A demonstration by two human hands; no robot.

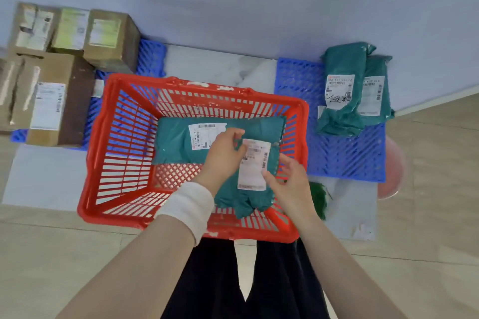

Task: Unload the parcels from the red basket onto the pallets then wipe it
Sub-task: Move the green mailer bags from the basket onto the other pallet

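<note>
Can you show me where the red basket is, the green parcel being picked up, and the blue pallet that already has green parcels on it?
red basket (124,153): head view, on its left slatted wall.
held green parcel (233,197): head view, on its lower green wrapping.
right blue pallet (337,155): head view, on its bare grid.

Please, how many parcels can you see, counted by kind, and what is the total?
Teal plastic mailer bags: 4 (two in the red plastic basket, two on the right blue pallet)
Brown cardboard boxes: at least 5
Total: at least 9
</note>
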